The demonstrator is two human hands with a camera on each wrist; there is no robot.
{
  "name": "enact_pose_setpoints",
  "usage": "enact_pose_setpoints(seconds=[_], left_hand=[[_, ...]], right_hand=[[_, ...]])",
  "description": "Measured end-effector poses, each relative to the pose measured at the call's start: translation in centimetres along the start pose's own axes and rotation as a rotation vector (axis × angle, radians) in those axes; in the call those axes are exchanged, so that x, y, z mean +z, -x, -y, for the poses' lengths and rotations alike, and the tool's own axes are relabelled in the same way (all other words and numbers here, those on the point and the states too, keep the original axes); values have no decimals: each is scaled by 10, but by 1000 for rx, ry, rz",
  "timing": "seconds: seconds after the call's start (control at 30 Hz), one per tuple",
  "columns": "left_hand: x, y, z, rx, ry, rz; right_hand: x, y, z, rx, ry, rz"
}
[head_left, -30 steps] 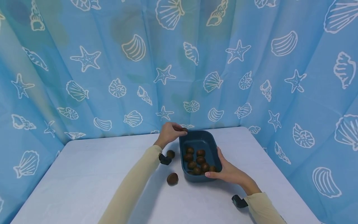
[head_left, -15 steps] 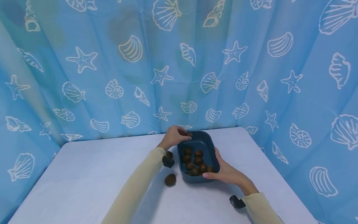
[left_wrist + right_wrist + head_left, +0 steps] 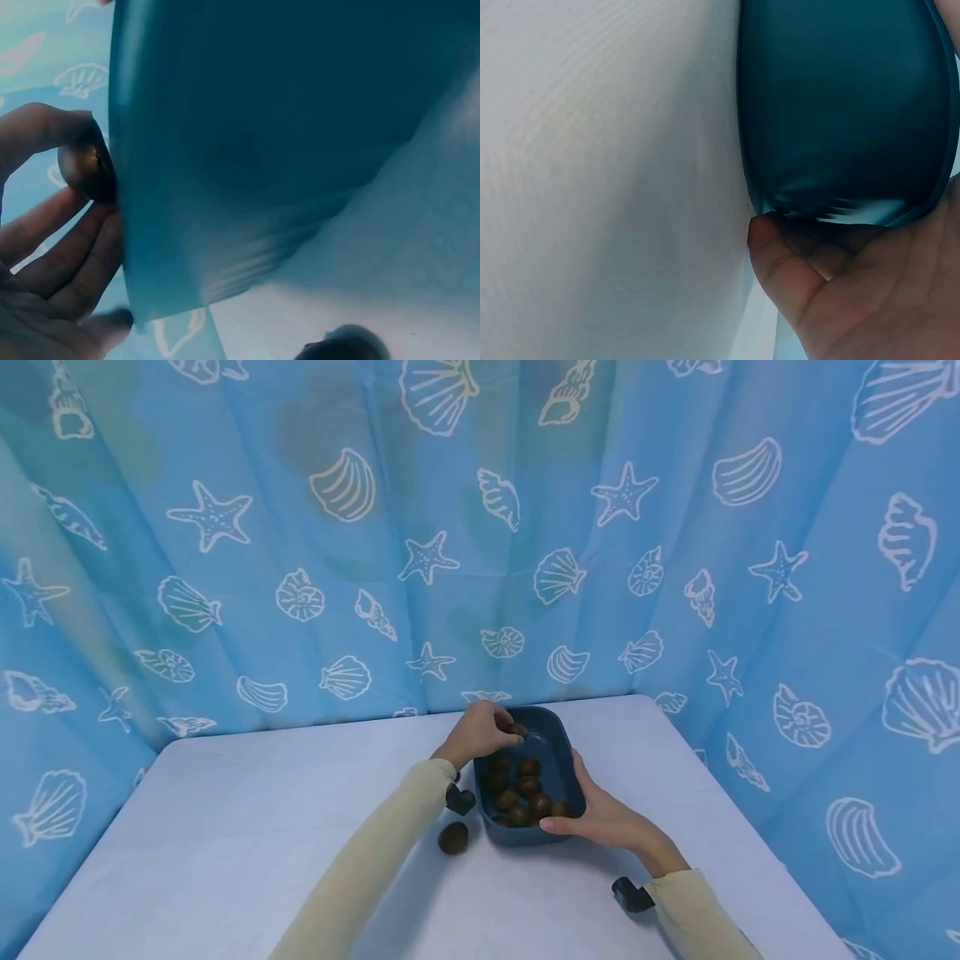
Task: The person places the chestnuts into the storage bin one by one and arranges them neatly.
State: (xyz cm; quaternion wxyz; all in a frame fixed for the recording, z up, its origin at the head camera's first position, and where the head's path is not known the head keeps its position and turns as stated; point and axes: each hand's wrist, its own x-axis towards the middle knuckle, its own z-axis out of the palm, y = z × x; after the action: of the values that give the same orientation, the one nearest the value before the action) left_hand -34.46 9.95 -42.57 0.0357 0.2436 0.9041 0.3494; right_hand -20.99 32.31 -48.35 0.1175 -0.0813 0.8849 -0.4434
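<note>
A dark blue rectangular box (image 3: 551,752) stands on the table with several rounded brown chestnut-like things (image 3: 528,787) heaped in its near half. My left hand (image 3: 482,732) reaches over the box's far left part and pinches one brown chestnut-like thing (image 3: 516,728) between thumb and fingers. The left wrist view shows the held brown thing (image 3: 82,166) as glossy, close by the box's wall. My right hand (image 3: 611,818) grips the box at its near right corner, thumb on the near side, fingers along the right side.
One loose brown thing (image 3: 453,838) lies on the white table (image 3: 225,827) left of the box; another is mostly hidden behind the left wrist. A blue shell-patterned curtain (image 3: 337,560) hangs behind the table. Each wrist wears a small black camera (image 3: 632,895).
My left hand has moved right and nearer with the brown chestnut-like thing, from beyond the box's far left corner to over its inside. My right hand keeps its grip on the box.
</note>
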Motion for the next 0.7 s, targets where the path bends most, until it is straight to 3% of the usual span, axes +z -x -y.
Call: enact_pose_setpoints(seconds=[0.13, 0.37, 0.7], left_hand=[[2, -1, 1, -22, -3, 6], [4, 0, 1, -2, -24, 22], [7, -2, 5, -47, -60, 71]], right_hand=[[-1, 0, -1, 14, 2, -6], [0, -1, -2, 0, -4, 1], [0, -2, -3, -16, -15, -5]])
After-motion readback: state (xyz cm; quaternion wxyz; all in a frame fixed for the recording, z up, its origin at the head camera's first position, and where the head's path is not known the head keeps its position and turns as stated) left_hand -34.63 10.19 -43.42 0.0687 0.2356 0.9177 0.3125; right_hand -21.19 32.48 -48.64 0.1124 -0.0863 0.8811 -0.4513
